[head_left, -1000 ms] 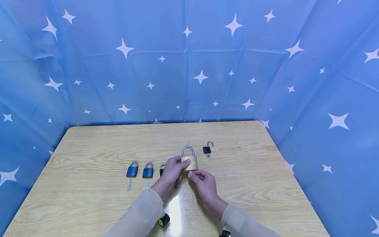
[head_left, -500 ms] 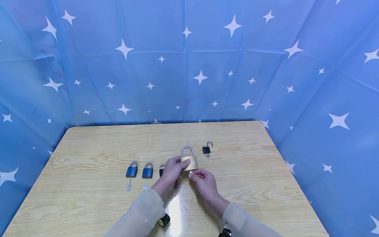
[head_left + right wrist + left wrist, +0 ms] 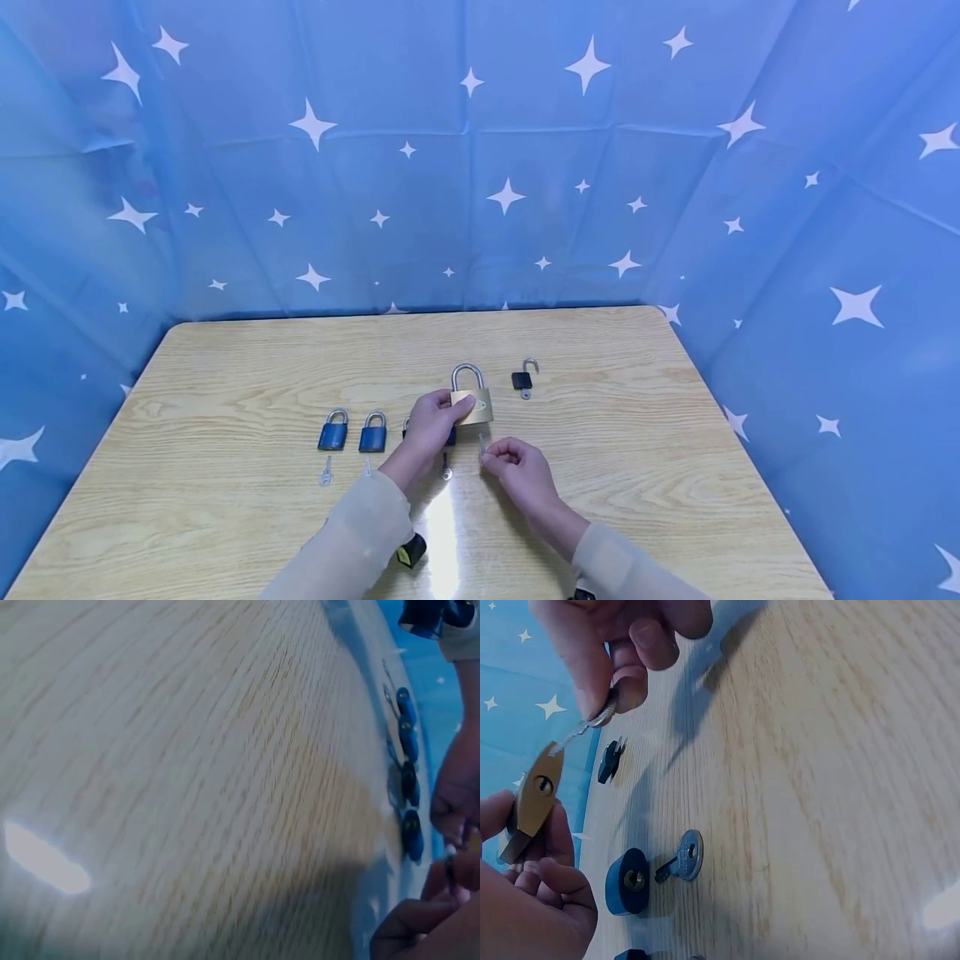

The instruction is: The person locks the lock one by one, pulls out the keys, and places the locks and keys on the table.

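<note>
My left hand (image 3: pixel 429 427) holds a large brass padlock (image 3: pixel 478 407) above the table, its thumb across the front and its steel shackle upward. In the left wrist view the padlock's underside with its round keyhole (image 3: pixel 544 784) shows. My right hand (image 3: pixel 525 477) pinches a silver key (image 3: pixel 581 733) by its head between thumb and fingertip. The key is out of the keyhole, its blade pointing toward the padlock's end. Behind my left hand stands a blue padlock (image 3: pixel 628 882) with its own key (image 3: pixel 688 856) lying in front.
Two blue padlocks, a left one (image 3: pixel 333 435) and a right one (image 3: pixel 372 437), lie to the left, each with a key below. Another dark padlock is partly hidden by my left hand. A small black padlock (image 3: pixel 522 380) with its shackle open lies at back right, a key at its base.
The brass padlock has moved slightly up and left with my left hand. My right hand has drawn down and away, and the key now shows apart from the padlock's bottom.
</note>
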A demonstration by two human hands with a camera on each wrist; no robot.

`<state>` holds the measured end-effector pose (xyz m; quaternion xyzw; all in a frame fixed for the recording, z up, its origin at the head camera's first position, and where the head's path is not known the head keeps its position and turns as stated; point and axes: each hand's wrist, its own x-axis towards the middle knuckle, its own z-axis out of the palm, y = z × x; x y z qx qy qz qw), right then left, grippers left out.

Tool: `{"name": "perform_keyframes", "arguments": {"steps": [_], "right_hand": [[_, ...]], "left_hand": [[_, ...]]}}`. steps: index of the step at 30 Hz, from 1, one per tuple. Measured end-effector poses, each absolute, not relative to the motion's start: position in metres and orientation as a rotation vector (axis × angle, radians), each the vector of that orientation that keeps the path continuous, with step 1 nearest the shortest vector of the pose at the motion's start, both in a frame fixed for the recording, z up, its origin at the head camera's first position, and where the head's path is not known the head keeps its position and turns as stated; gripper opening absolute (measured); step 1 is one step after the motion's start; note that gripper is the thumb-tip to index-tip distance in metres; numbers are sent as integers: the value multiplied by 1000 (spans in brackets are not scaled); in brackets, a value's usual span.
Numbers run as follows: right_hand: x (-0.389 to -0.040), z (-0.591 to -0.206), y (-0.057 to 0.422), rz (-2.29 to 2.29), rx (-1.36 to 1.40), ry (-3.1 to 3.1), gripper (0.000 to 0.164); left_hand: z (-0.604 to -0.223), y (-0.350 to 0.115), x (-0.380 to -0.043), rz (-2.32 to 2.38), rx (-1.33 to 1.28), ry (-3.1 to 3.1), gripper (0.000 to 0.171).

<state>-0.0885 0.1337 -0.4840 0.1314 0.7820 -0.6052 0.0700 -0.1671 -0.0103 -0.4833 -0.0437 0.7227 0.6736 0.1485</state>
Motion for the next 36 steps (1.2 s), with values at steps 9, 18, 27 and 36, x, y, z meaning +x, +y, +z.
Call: {"name": "perform_keyframes", "arguments": {"steps": [9,18,27,36], "right_hand": [[-88,-480,148,-1652,222,2383,17],[-89,-478,158,-1521,161,2369,21],[-89,-479,163,-1464,149,2404,20],[-91,-479,164,-1411,142,2447,17]], "left_hand": [[-480,-8,-172,1717,-91,2268,30],[-475,1,-175,1417,-89,2411,35],[-477,13,-173,1274,-34,2514,46],[-476,15,-172,1201,29,2611,51]]}}
